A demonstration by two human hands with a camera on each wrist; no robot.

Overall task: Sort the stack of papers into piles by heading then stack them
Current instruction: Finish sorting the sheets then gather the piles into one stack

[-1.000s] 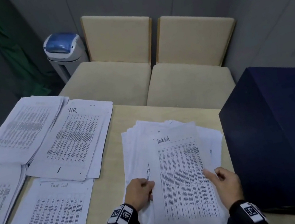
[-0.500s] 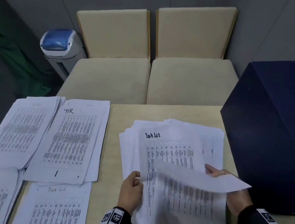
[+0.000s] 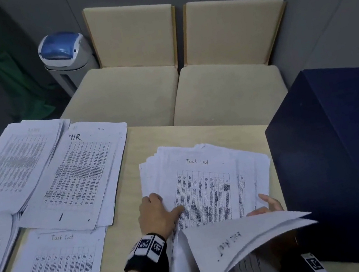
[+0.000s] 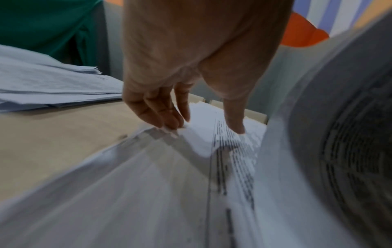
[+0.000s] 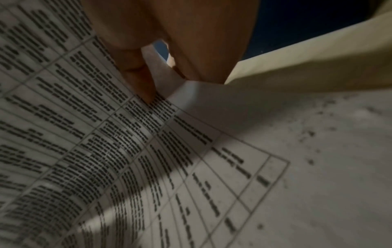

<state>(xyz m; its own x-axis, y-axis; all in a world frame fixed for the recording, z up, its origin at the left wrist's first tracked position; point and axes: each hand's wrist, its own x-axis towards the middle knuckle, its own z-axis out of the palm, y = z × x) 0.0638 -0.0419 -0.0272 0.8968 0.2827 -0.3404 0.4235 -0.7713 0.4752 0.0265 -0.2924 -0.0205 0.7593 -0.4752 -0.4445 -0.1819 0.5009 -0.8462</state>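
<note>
White Task List sheet (image 3: 247, 241) is pinched in my right grip (image 3: 266, 204), lifted off the unsorted stack (image 3: 206, 186); my left grip (image 3: 157, 214), fingers relaxed, presses it.

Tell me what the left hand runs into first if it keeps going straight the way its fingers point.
The left hand already rests on the unsorted stack, fingers aimed across it toward the chairs. Going on, it would probably just slide over the top Task List sheet; beyond lies bare table.
</note>
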